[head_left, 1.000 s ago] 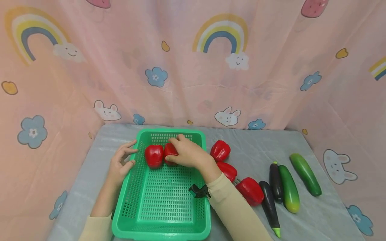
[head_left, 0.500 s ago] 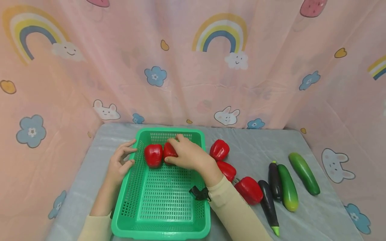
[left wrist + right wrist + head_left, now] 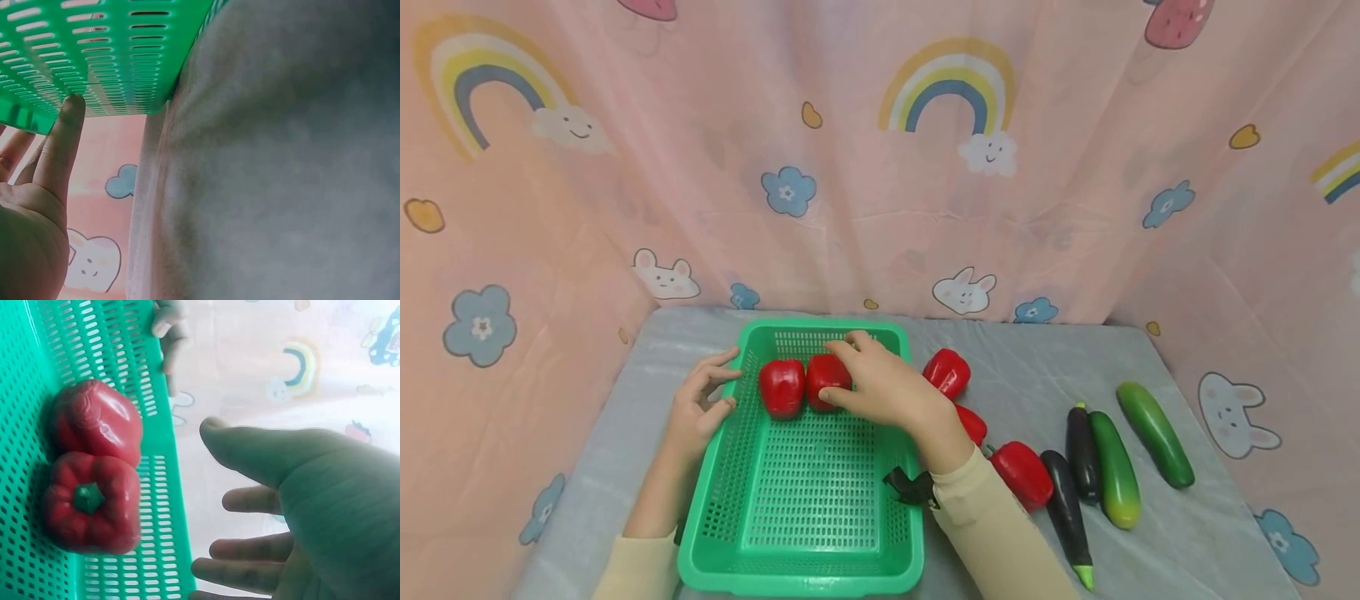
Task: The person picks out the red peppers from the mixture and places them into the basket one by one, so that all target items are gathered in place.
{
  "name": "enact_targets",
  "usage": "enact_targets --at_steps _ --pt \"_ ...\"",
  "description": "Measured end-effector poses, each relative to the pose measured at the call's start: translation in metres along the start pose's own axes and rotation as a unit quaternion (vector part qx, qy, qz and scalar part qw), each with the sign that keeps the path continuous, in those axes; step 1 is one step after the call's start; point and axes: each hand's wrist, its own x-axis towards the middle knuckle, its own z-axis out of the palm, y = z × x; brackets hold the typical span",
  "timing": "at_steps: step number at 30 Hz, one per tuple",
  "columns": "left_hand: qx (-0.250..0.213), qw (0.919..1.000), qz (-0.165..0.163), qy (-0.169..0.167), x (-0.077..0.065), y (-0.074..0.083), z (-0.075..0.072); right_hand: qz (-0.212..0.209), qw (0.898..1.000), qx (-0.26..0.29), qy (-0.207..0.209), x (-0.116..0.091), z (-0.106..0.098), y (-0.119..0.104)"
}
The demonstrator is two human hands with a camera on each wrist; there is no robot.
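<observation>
A head-worn camera looked forward and down from above at a green basket (image 3: 805,475) on a grey tabletop (image 3: 1187,550). The left wrist camera sat very close against the basket's outer wall (image 3: 112,56). The right wrist camera looked closely into the same basket (image 3: 156,487).

Both arms wear long pale cream sleeves (image 3: 992,525) that end at the wrists. A small black clip-like device (image 3: 912,487) sits at the right cuff. Both hands are bare.
</observation>
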Motion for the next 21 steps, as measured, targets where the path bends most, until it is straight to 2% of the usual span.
enact_targets --at_steps 5,21 --pt "-0.005 0.9999 0.01 0.002 0.001 0.002 0.002 -0.005 1.0 0.003 0.005 -0.009 -0.006 0.002" --pt "0.002 1.0 0.0 -0.002 0.001 0.004 0.001 -0.015 0.997 0.044 0.06 -0.038 -0.015 0.013"
